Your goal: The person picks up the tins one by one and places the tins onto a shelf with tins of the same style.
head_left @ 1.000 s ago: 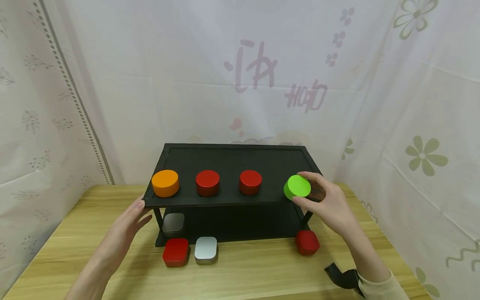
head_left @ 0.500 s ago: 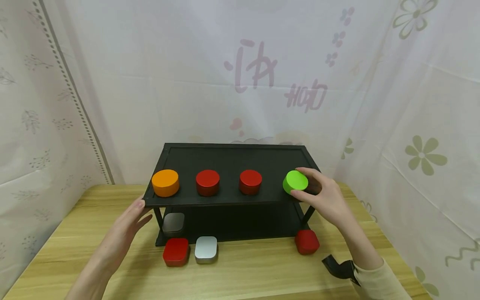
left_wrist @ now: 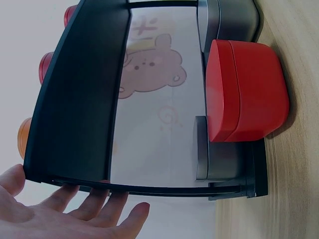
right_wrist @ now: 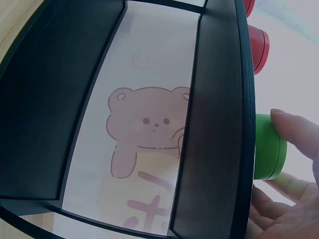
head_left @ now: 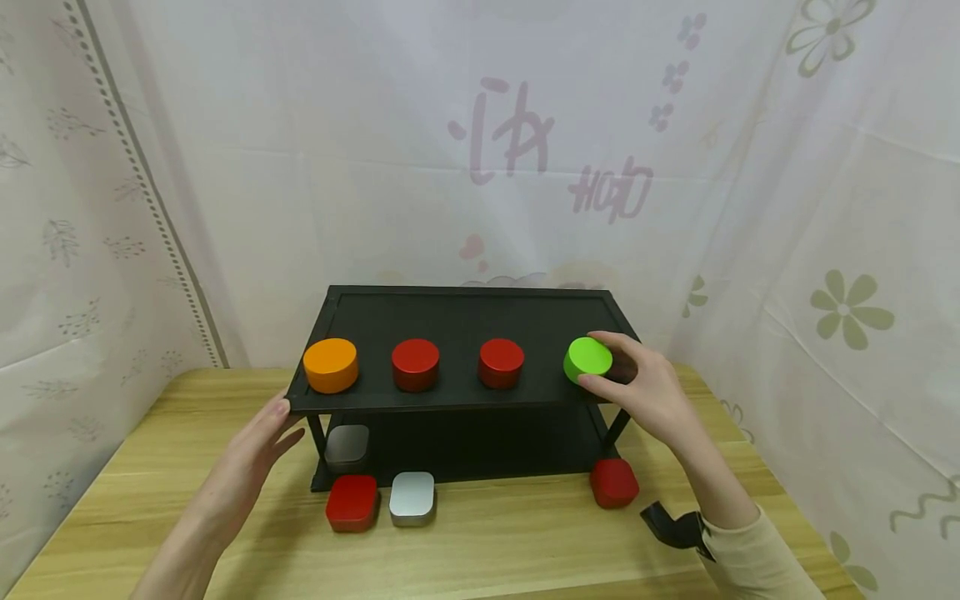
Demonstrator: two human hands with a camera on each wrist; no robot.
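Observation:
On the right end of the black two-tier shelf (head_left: 457, 317), my right hand (head_left: 648, 387) pinches a bright green round tin (head_left: 587, 358) between thumb and fingers. The right wrist view shows that green tin's side (right_wrist: 268, 147) just past the upper board's edge. My left hand (head_left: 243, 454) rests against the shelf's left front corner, thumb at the top board, the other fingers (left_wrist: 94, 201) laid fairly straight along the side. An orange round tin (head_left: 330, 367) and two red round tins, one left (head_left: 416, 365) and one right (head_left: 501, 364), stand in a row on the top board.
A grey square tin (head_left: 347, 448) sits on the lower tier at left. On the wooden table (head_left: 487, 550) in front stand a red square tin (head_left: 352, 502), a silver one (head_left: 412, 498) and a dark red one (head_left: 613, 483). A printed curtain (head_left: 390, 167) hangs behind.
My right hand has moved the green tin slightly back and left on the top board, roughly into line with the other round tins. My left hand has stayed in place.

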